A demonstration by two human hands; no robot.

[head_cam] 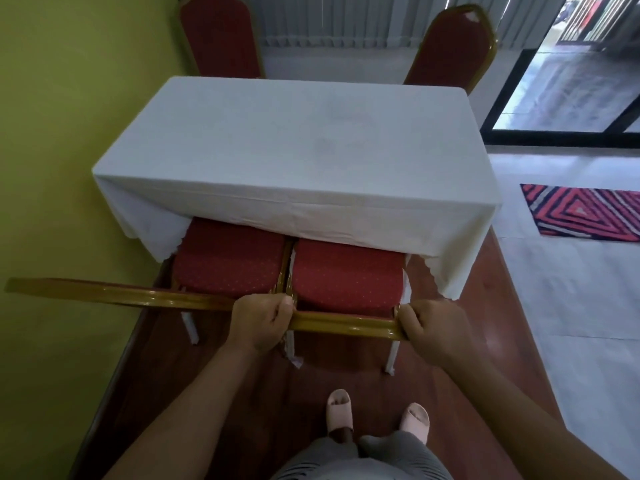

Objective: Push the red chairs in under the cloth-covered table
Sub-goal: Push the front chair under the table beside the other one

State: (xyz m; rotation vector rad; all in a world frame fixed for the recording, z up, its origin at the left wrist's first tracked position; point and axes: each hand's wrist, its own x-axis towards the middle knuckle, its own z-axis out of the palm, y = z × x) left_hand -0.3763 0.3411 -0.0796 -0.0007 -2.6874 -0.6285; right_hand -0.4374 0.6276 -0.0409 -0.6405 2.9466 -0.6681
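Observation:
A table under a white cloth [294, 143] stands in front of me. Two red chairs with gold frames sit side by side at its near edge, their seats partly under the cloth. My left hand [261, 322] and my right hand [429, 327] grip the two ends of the gold backrest top of the near right chair [346, 275]. The near left chair [225, 261] stands beside it, untouched, with its gold backrest top reaching to the left. Two more red chairs, the far left one [220, 32] and the far right one [450, 46], stand at the table's far side.
A yellow-green wall [52, 133] runs close along the left. A red patterned mat [585, 211] lies on the pale floor at right. Glass doors [571, 74] are at the far right. My feet in pink slippers [377, 414] stand on brown flooring.

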